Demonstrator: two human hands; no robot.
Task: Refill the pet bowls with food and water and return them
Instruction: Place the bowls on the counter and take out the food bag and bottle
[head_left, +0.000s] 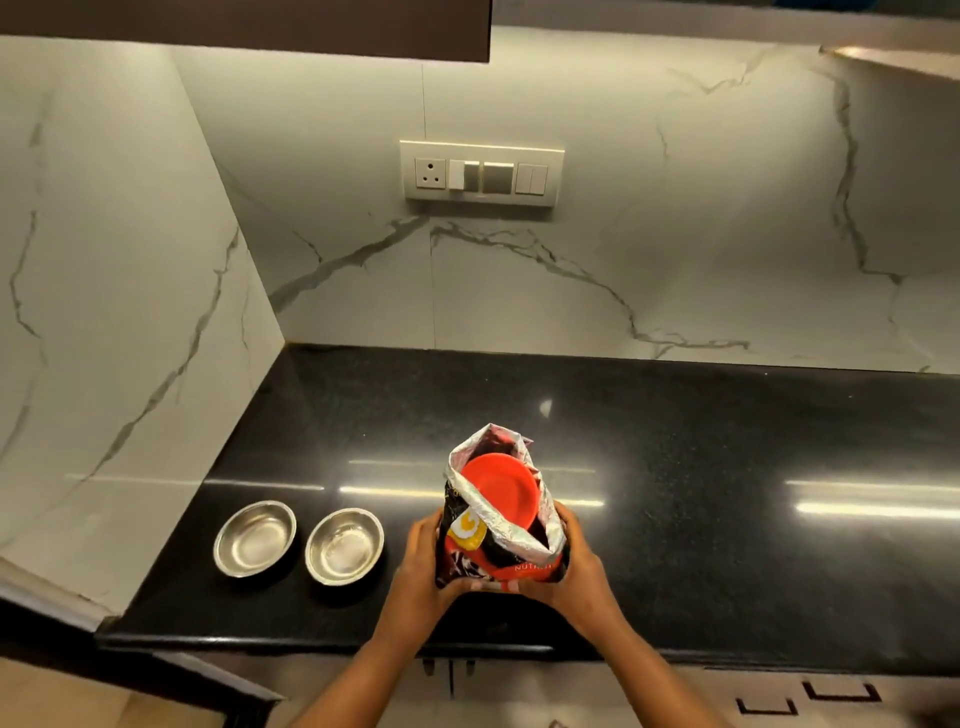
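Note:
Two empty steel pet bowls sit side by side on the black counter near its front left: the left bowl and the right bowl. Just right of them stands an open pet food bag, dark red and black with a silver lining. A red round scoop or lid shows inside its open mouth. My left hand grips the bag's left side and my right hand grips its right side, both low on the bag.
A marble wall rises behind the counter and along its left side. A switch and socket panel is on the back wall. A dark cabinet hangs above. Drawer fronts lie below the counter's front edge.

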